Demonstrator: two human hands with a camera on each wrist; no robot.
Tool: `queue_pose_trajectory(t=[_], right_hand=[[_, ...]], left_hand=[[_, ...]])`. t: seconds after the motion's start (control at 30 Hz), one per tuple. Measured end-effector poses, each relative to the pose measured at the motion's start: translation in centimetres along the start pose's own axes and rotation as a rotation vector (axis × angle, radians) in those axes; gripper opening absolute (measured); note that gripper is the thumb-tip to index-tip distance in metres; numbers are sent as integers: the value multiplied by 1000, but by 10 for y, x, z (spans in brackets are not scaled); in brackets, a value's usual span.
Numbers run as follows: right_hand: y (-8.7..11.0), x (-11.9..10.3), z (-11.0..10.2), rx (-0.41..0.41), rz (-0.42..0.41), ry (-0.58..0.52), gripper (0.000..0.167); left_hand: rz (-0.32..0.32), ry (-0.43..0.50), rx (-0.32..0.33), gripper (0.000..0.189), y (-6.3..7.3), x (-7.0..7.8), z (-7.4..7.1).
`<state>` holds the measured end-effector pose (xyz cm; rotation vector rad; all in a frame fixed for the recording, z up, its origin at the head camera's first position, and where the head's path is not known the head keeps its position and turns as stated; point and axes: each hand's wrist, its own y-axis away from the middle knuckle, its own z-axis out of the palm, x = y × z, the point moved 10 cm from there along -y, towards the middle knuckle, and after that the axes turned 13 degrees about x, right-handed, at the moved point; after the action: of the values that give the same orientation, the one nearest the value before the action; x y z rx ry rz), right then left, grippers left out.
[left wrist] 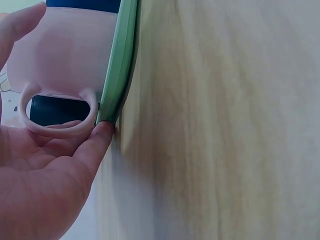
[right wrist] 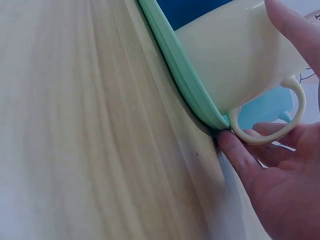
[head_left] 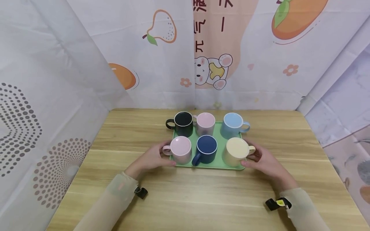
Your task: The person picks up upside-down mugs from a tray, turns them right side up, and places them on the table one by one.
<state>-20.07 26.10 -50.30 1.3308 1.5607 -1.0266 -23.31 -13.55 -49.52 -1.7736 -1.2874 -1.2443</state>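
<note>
A green tray (head_left: 221,141) lies on the table with several mugs standing upright on it. At its left end, my left hand (head_left: 154,157) touches the rim with a fingertip beside the front pink mug (head_left: 180,152); the thumb extends in front of that mug. Opposite, my right hand (head_left: 264,160) touches the tray's right end near the cream mug (head_left: 237,152), its thumb likewise extended in front. Between those two mugs stands a navy mug (head_left: 207,152). Behind are a black mug (head_left: 184,126), another pink mug (head_left: 206,125) and a light blue mug (head_left: 231,128).
The wooden table (head_left: 185,199) extends in front of the tray and to both sides. A printed curtain (head_left: 162,73) hangs along the back edge, with more patterned cloth at left and right. Outer mug handles project past the tray's ends.
</note>
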Motion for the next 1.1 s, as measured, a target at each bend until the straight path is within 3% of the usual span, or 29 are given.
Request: queue_pose_trajectory(t=[0.23, 0.63, 0.9, 1.1], right_hand=[[1, 0, -1, 1, 7, -19, 92], [-2, -5, -1, -9, -1, -11, 90], [2, -8, -5, -65, -1, 83, 89], [2, -15, -9, -115, 15, 99, 87]], left_hand=[[-33, 34, -7, 99, 2, 2, 1], [-6, -5, -27, 100, 1, 7, 0], [21, -125, -24, 104, 2, 11, -3], [80, -193, -11, 102, 6, 21, -3]])
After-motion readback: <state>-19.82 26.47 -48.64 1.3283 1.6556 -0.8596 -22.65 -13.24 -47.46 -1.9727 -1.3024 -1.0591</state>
